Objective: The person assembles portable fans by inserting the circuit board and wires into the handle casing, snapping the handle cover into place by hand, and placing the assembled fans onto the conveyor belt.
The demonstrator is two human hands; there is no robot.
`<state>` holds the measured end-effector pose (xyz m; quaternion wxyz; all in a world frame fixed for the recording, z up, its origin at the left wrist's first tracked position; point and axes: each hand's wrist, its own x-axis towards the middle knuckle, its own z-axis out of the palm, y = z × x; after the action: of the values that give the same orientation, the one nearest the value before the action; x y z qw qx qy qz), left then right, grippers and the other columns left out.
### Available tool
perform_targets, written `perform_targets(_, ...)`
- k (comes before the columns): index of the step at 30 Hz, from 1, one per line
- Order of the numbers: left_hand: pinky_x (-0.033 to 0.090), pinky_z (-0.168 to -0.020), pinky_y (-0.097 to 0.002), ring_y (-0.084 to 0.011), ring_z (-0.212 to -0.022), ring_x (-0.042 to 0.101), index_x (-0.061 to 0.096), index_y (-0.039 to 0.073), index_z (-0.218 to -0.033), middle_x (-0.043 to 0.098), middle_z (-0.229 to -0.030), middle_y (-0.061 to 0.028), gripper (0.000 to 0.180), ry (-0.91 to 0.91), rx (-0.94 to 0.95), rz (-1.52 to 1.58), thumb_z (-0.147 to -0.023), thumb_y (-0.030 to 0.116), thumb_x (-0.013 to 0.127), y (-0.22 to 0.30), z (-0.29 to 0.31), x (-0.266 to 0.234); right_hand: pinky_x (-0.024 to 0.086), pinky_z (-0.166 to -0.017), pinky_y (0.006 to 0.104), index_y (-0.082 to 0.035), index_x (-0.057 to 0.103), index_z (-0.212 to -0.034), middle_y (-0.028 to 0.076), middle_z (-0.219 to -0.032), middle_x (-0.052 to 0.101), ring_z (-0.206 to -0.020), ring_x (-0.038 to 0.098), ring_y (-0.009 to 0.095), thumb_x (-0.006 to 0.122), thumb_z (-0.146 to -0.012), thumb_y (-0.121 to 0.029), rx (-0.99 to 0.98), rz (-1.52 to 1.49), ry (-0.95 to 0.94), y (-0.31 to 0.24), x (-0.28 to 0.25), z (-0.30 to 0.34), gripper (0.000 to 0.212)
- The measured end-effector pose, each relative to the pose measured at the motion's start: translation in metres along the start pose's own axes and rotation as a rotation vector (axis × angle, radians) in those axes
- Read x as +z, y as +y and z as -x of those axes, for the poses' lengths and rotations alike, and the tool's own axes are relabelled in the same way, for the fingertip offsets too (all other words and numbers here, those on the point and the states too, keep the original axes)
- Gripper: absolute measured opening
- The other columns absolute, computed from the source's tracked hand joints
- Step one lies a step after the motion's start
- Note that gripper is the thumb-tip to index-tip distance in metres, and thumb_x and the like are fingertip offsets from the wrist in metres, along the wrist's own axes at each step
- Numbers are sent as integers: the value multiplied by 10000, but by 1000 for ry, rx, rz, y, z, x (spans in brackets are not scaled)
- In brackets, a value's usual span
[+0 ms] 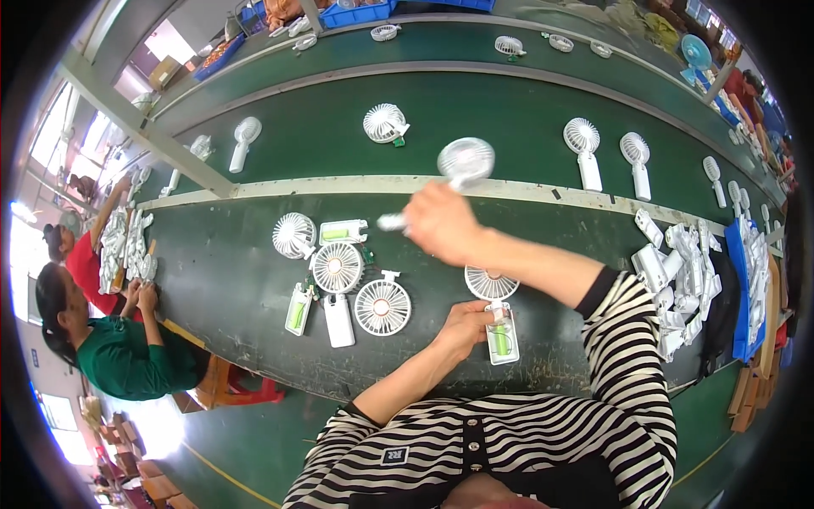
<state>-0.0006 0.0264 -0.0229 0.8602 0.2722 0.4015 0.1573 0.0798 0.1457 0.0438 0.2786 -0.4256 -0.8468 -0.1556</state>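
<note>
My left hand (pixel 465 329) grips a white handheld fan near the bench's front edge. That fan's opened handle (pixel 502 341) shows a green battery, and my right forearm partly covers its round grille (pixel 491 284). Over the rail my right hand (pixel 441 222) is closed on another white handheld fan (pixel 465 160), blurred by motion. A white piece (pixel 392 222) sticks out left of that hand; whether it belongs to the fan cannot be made out. To the left lie several fans, among them one with a closed handle (pixel 339 322) and opened handles with green batteries (pixel 298 310).
Beyond a pale rail (pixel 365 185), a green belt (pixel 322 144) carries several white fans. White plastic parts (pixel 682 276) are heaped at right by a blue bin (pixel 748 288). A slanted post (pixel 153 127) stands at left, near a person in green (pixel 127 360) and another in red.
</note>
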Motion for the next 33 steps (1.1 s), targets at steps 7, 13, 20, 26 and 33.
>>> perform_targets(7,500,-683,-277,-149,-762,615,611,5,-955,634,-862,-58,178,-17,1,44,-803,95,590,1,0,-2,414,-761,427,-24,550,-937,133,-952,512,-865,503,325,658,-646,-334,83,-499,-110,-35,33,-65,439)
perform_targets(13,507,-657,-283,-143,-747,608,619,4,-982,634,-878,-61,195,8,21,95,-803,79,600,-19,2,-5,434,-816,463,-64,343,-1272,195,-1264,320,-1086,410,382,742,-594,-359,618,25,-244,89,118,-111,840)
perform_targets(20,501,-665,-292,-164,-745,609,622,-12,-944,636,-863,-74,182,-27,-26,89,-780,68,617,-11,4,-2,484,-787,407,-97,401,-1218,163,-1120,466,-952,554,321,736,-533,-370,770,-275,-102,69,110,-96,810)
perform_targets(26,512,-677,-320,-201,-746,609,584,-45,-958,623,-868,-104,245,88,80,66,-722,-24,521,2,1,-12,384,-913,436,4,232,-1307,278,-1272,304,-1114,425,398,737,-539,-297,643,-836,-141,-28,60,-85,967)
perform_targets(33,529,-739,-404,-315,-853,619,543,-77,-1017,616,-939,-198,232,-80,78,50,-804,15,542,-2,-11,-5,351,-970,394,1,346,-1278,226,-1279,392,-1186,394,353,656,-675,-375,657,-658,-61,26,-46,53,775)
